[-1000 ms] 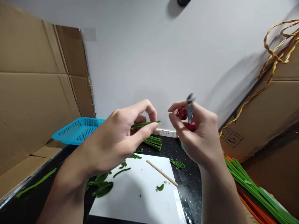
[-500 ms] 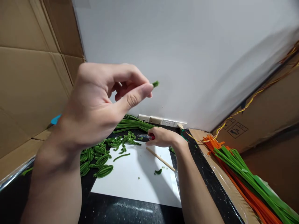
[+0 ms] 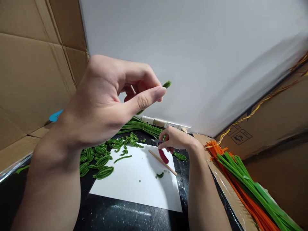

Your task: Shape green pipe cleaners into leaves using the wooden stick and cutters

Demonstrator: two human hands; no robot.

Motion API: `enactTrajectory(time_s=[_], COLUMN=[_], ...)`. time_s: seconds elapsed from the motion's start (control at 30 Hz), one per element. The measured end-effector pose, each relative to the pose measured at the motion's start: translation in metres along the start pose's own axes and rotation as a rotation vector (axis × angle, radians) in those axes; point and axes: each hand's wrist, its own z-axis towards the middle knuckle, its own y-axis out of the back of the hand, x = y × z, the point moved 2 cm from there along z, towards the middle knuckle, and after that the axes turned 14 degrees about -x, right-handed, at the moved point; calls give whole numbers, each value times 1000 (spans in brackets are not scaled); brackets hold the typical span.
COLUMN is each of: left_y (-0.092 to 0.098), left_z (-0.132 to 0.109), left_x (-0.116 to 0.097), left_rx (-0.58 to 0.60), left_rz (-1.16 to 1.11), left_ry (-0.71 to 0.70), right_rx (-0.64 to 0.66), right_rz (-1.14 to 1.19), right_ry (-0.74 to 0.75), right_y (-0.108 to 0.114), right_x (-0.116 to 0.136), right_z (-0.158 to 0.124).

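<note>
Raised in front of the wall, my left hand (image 3: 120, 93) pinches a short green pipe cleaner (image 3: 166, 84) between thumb and forefinger; its fuzzy tip pokes out past them. Lower down, above the far right of a white sheet of paper (image 3: 134, 189), my right hand (image 3: 176, 139) is closed on red-handled pliers (image 3: 163, 156), their metal jaws pointing left. A thin wooden stick (image 3: 163, 162) lies on the paper under the pliers. A small curved green piece (image 3: 160, 175) and a single green strip (image 3: 122, 158) lie there too. Many green leaf shapes (image 3: 103, 172) are heaped along the paper's left side.
Long green pipe cleaners (image 3: 141, 126) lie behind the paper, by the wall sockets (image 3: 158, 122). Orange (image 3: 247, 199) and green bundles (image 3: 252, 179) rest on cardboard at right. Cardboard walls (image 3: 31, 73) stand left, and the tabletop (image 3: 115, 211) is black and speckled.
My left hand has moved slightly right and up with the pipe cleaner. My right hand has shifted right, and the pliers have turned so a red handle now hangs below it.
</note>
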Motion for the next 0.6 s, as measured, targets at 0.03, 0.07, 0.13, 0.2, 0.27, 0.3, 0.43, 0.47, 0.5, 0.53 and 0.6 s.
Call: enactTrajectory(time_s=[0.03, 0.07, 0.13, 0.2, 0.27, 0.3, 0.43, 0.47, 0.5, 0.53, 0.6], left_y=[0, -1, -2, -3, -3, -3, -4, -4, -4, -4, -6], left_z=[0, 0, 0, -1, -1, -1, -1, -1, -2, -2, -2], left_x=[0, 0, 1, 2, 3, 4, 3, 3, 2, 1, 1], left_rx=[-1, 4, 22, 24, 18, 19, 30, 30, 37, 44, 64], left_rz=[-7, -6, 3, -1, -18, -23, -12, -9, -4, 2, 9], left_ry=[-7, -6, 13, 28, 21, 10, -8, -6, -3, 0, 1], right_rx=[-20, -37, -40, -25, -47, -79, -202, -227, -266, -320, -471], right_rz=[-5, -9, -8, -24, -64, -86, -113, -117, -123, -133, -165], right_ry=[20, 43, 86, 109, 106, 98, 88, 84, 72, 49, -18], right_y=[2, 3, 5, 5, 5, 6, 12, 14, 16, 18, 24], right_x=[2, 4, 8, 10, 10, 9, 7, 7, 6, 6, 6], right_z=[0, -1, -1, -1, 0, 0, -3, -4, -6, -7, -11])
